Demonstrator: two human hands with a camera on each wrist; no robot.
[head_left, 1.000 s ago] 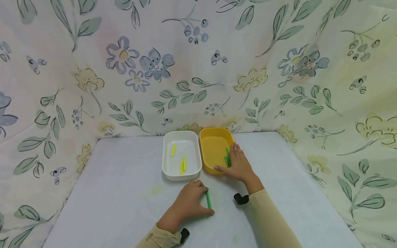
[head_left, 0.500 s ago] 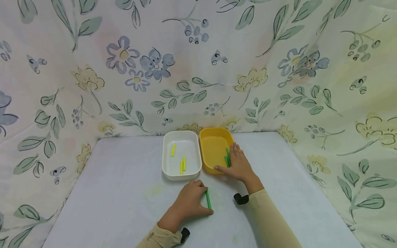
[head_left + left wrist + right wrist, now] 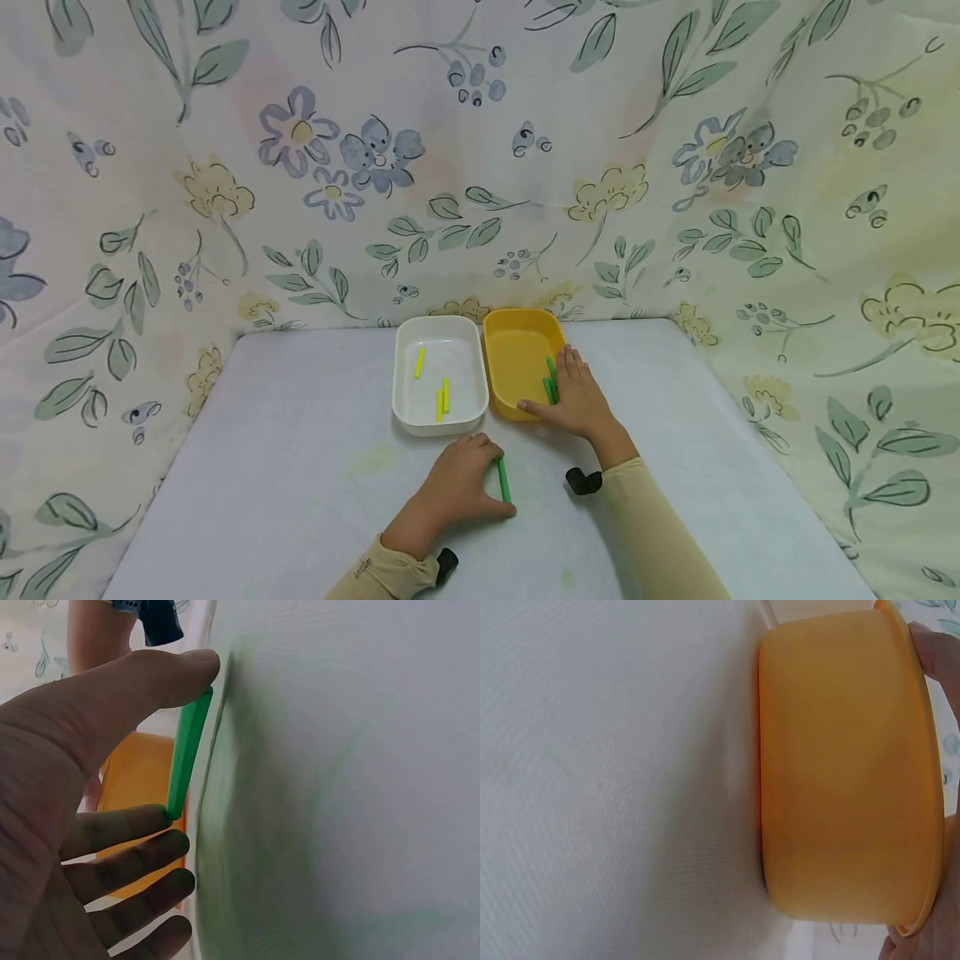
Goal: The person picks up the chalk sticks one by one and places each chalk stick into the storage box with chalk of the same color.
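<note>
My left hand (image 3: 459, 485) pinches a short green stick (image 3: 504, 481) lengthwise, one end at the thumb and the other at the index fingertip. In the left wrist view, the green stick (image 3: 187, 754) spans that gap close over the white cloth, while the other fingers spread below it. My right hand (image 3: 579, 400) rests over the near right corner of a yellow-orange tray (image 3: 516, 354), fingers extended along the right rim and thumb on the front rim. Several green sticks (image 3: 551, 390) lie inside this tray, partly hidden by the hand. The tray's side wall (image 3: 847, 765) fills the right wrist view.
A white tray (image 3: 467, 354) stands just left of the yellow-orange one, holding yellow sticks (image 3: 446, 395). Both sit near the back edge of the table (image 3: 300, 433), which has a white cloth. A floral curtain (image 3: 480, 150) rises behind it.
My left hand, with the green stick, has shifted very slightly toward the trays. The right hand and both trays have stayed in place.
</note>
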